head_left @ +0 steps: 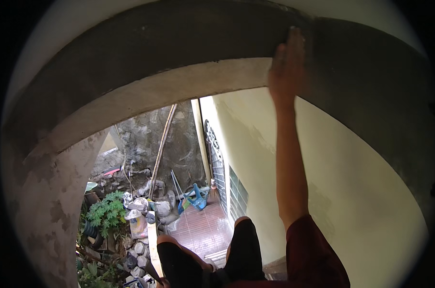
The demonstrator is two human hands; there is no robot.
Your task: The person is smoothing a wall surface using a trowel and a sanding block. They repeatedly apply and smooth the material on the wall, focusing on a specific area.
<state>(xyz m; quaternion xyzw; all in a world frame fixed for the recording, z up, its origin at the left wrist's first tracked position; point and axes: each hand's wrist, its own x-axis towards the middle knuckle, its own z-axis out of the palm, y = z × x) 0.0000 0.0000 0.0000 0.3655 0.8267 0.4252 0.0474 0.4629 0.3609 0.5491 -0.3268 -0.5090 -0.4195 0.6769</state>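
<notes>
My right hand (pixel 287 62) lies flat against the grey concrete beam (pixel 179 53) overhead; the pale wall (pixel 361 192) hems me rightward. Open air drops away below left.

Right hand (pixel 287 65) flat against concrete beam (pixel 179 53)

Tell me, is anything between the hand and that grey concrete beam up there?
No, nothing is in the way. The right hand lies flat against the grey beam, fingers spread, touching it directly. The arm reaches straight up along the yellow wall with nothing across it. The left hand is not in view.
</notes>
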